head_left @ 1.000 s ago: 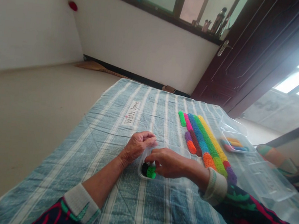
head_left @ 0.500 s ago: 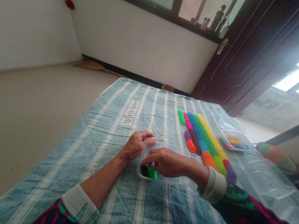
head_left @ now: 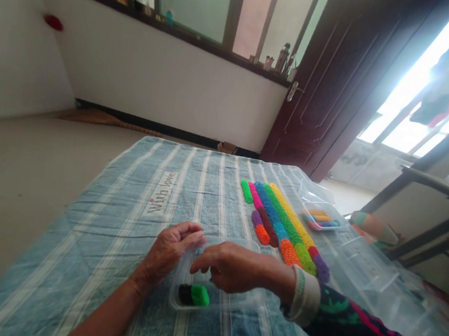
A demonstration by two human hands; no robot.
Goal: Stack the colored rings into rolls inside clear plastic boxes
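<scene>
A clear plastic container [head_left: 234, 305] stands on the striped cloth in front of me. My left hand [head_left: 171, 248] pinches its far left rim. Inside, at the near left corner, lie a black piece [head_left: 185, 294] and a bright green piece [head_left: 200, 295], side by side and touching. My right hand [head_left: 230, 267] hovers over the container, index finger stretched out and the other fingers loosely bent. Nothing shows between its fingers. Beyond it, bumpy coloured rolls lie in slanting rows, among them a yellow roll [head_left: 291, 215], a blue roll [head_left: 270, 207] and an orange roll [head_left: 262, 235].
To the right, an open clear box [head_left: 325, 226] holds several coloured pieces. Nearer me on that side is another clear plastic container [head_left: 370, 263]. The striped cloth [head_left: 110, 220] bears the words "With love". A dark red door [head_left: 309, 86] stands behind.
My right hand has lifted away from the black and green pieces, which now show more fully in the container. My left hand stays at the rim. The camera view has shifted.
</scene>
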